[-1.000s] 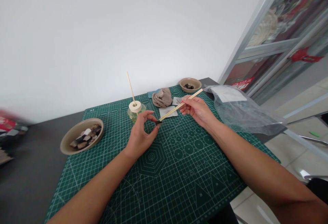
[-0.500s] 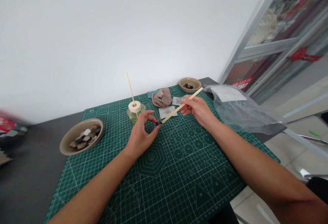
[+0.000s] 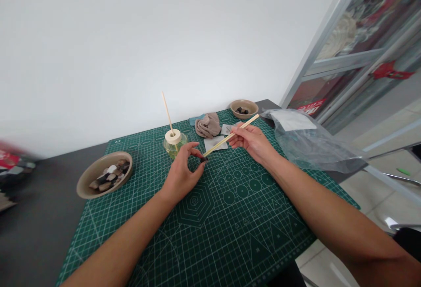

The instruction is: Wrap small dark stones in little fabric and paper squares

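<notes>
Between the thumb and fingertips of my left hand [image 3: 184, 166] is a small dark stone [image 3: 204, 159]. My right hand [image 3: 251, 140] grips a pair of thin wooden chopsticks [image 3: 219, 143], slanting down to the left. Their tips are at the stone's upper edge; whether they touch it I cannot tell. Just behind my left hand stands a glass jar [image 3: 167, 149] with yellowish liquid, a pale wooden lid [image 3: 173, 136] and one thin stick [image 3: 167, 111] rising from it. Under both hands lies a green cutting mat [image 3: 237, 225].
At left, a beige bowl [image 3: 83, 184] holds several stones [image 3: 110, 176]. Another beige bowl [image 3: 251, 114] at the back right holds dark stones [image 3: 242, 111]. A crumpled brown cloth [image 3: 208, 125] and white paper pieces [image 3: 215, 143] lie behind my hands. A clear plastic bag [image 3: 305, 147] covers the right edge.
The chopstick tips have shifted slightly left and up, from the stone's right side to its upper edge. My right hand has moved a little left; my left hand has barely moved.
</notes>
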{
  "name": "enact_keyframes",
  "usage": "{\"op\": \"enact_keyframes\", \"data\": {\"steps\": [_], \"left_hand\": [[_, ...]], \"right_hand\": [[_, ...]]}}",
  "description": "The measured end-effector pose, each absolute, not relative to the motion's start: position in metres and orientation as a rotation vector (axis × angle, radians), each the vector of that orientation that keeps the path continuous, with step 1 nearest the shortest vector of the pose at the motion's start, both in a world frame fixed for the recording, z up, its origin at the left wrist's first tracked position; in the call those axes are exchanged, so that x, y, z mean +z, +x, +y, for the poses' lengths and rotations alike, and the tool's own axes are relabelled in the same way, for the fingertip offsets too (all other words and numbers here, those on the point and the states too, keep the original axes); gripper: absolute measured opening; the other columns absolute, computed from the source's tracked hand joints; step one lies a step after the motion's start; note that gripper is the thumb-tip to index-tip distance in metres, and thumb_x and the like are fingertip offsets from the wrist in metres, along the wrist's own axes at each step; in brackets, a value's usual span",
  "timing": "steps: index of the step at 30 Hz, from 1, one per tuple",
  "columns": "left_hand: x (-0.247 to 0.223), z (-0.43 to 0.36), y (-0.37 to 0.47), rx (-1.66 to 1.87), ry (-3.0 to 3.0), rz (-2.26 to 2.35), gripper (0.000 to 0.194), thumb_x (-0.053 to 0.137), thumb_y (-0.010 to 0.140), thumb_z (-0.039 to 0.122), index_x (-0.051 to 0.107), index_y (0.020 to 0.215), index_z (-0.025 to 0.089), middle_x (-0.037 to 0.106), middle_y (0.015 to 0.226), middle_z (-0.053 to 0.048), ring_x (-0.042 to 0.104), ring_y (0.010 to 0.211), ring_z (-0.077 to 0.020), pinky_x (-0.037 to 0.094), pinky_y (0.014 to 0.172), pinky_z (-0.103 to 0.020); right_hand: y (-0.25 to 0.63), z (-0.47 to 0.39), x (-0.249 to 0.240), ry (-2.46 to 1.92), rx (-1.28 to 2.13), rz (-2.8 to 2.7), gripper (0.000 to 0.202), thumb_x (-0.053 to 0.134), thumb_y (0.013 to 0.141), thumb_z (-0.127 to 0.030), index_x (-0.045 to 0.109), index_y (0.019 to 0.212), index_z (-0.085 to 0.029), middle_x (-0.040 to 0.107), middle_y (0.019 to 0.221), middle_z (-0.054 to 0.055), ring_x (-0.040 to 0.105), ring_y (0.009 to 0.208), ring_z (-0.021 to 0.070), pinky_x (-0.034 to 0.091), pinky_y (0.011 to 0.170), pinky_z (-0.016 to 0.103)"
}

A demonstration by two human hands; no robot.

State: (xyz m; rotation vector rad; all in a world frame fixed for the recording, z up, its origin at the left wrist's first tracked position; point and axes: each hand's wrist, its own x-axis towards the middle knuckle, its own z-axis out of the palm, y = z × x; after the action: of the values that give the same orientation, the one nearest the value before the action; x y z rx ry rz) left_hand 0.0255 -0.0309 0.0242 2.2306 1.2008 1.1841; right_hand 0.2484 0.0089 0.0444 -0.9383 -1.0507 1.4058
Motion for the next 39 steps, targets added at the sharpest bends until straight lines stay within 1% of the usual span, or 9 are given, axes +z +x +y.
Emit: {"op": "enact_keyframes", "data": {"steps": [2, 6, 10, 15, 21, 24, 28, 33, 39], "left_hand": [[0.0245, -0.0313, 0.0259, 1.153, 2.270, 1.210, 0.049, 0.060, 0.078, 0.010, 0.039, 0.120, 0.021, 0.058, 0.089, 0.000, 0.060, 0.089, -0.0170, 0.043, 0.092, -0.039], [0.0244, -0.0307, 0.0263, 1.067, 2.306, 1.240, 0.052, 0.060, 0.077, 0.008, 0.037, 0.122, 0.021, 0.058, 0.089, 0.000, 0.060, 0.089, -0.0182, 0.044, 0.091, -0.040], [0.0223, -0.0287, 0.0266, 1.012, 2.322, 1.258, 0.053, 0.060, 0.077, 0.008, 0.037, 0.122, 0.021, 0.058, 0.090, -0.001, 0.060, 0.090, -0.0196, 0.045, 0.088, -0.039], [0.0196, -0.0270, 0.0266, 0.978, 2.330, 1.257, 0.054, 0.060, 0.076, 0.006, 0.037, 0.123, 0.020, 0.058, 0.089, 0.000, 0.061, 0.088, -0.0191, 0.047, 0.085, -0.037], [0.0199, -0.0258, 0.0272, 0.955, 2.321, 1.273, 0.054, 0.061, 0.075, 0.005, 0.038, 0.122, 0.018, 0.058, 0.087, 0.000, 0.061, 0.085, -0.0184, 0.048, 0.081, -0.035], [0.0207, -0.0262, 0.0272, 0.950, 2.294, 1.293, 0.054, 0.062, 0.075, 0.004, 0.038, 0.122, 0.018, 0.058, 0.086, 0.000, 0.061, 0.083, -0.0181, 0.048, 0.080, -0.035], [0.0218, -0.0273, 0.0262, 0.970, 2.269, 1.311, 0.053, 0.062, 0.076, 0.006, 0.038, 0.121, 0.019, 0.059, 0.085, 0.001, 0.062, 0.083, -0.0183, 0.048, 0.080, -0.035], [0.0222, -0.0278, 0.0256, 1.011, 2.256, 1.318, 0.053, 0.062, 0.076, 0.007, 0.038, 0.120, 0.022, 0.059, 0.085, 0.002, 0.062, 0.084, -0.0187, 0.048, 0.082, -0.037], [0.0212, -0.0283, 0.0259, 1.037, 2.250, 1.322, 0.053, 0.063, 0.076, 0.008, 0.038, 0.120, 0.022, 0.058, 0.086, 0.002, 0.062, 0.083, -0.0180, 0.048, 0.081, -0.035]], "right_hand": [[0.2477, 0.0084, 0.0439, -0.949, 1.429, -1.092, 0.027, 0.076, 0.065, -0.037, 0.063, 0.068, -0.013, 0.070, 0.063, 0.005, 0.063, 0.050, 0.0110, 0.052, 0.046, 0.017], [0.2482, 0.0089, 0.0431, -0.992, 1.395, -1.047, 0.025, 0.076, 0.065, -0.035, 0.062, 0.066, -0.013, 0.068, 0.058, 0.004, 0.062, 0.046, 0.0105, 0.052, 0.043, 0.016], [0.2466, 0.0090, 0.0421, -0.976, 1.446, -1.081, 0.025, 0.076, 0.067, -0.035, 0.064, 0.068, -0.013, 0.070, 0.063, 0.006, 0.064, 0.051, 0.0115, 0.054, 0.047, 0.017], [0.2463, 0.0107, 0.0398, -1.052, 1.463, -1.054, 0.021, 0.075, 0.069, -0.028, 0.063, 0.065, -0.012, 0.069, 0.059, 0.006, 0.063, 0.048, 0.0112, 0.054, 0.045, 0.017], [0.2464, 0.0125, 0.0397, -1.082, 1.512, -1.063, 0.017, 0.073, 0.073, -0.024, 0.064, 0.066, -0.011, 0.070, 0.061, 0.007, 0.064, 0.049, 0.0116, 0.055, 0.046, 0.017], [0.2496, 0.0137, 0.0400, -1.112, 1.453, -1.060, 0.018, 0.073, 0.072, -0.025, 0.064, 0.064, -0.011, 0.069, 0.058, 0.006, 0.062, 0.045, 0.0101, 0.052, 0.043, 0.015], [0.2536, 0.0133, 0.0428, -1.071, 1.420, -1.024, 0.023, 0.075, 0.070, -0.031, 0.065, 0.062, -0.011, 0.068, 0.057, 0.004, 0.059, 0.042, 0.0072, 0.050, 0.041, 0.013], [0.2518, 0.0103, 0.0460, -1.007, 1.444, -1.052, 0.030, 0.078, 0.066, -0.039, 0.065, 0.062, -0.012, 0.067, 0.055, 0.003, 0.056, 0.041, 0.0066, 0.049, 0.040, 0.013], [0.2486, 0.0082, 0.0444, -0.929, 1.500, -1.094, 0.030, 0.078, 0.063, -0.040, 0.067, 0.069, -0.012, 0.070, 0.061, 0.005, 0.062, 0.049, 0.0098, 0.052, 0.046, 0.016]]}}
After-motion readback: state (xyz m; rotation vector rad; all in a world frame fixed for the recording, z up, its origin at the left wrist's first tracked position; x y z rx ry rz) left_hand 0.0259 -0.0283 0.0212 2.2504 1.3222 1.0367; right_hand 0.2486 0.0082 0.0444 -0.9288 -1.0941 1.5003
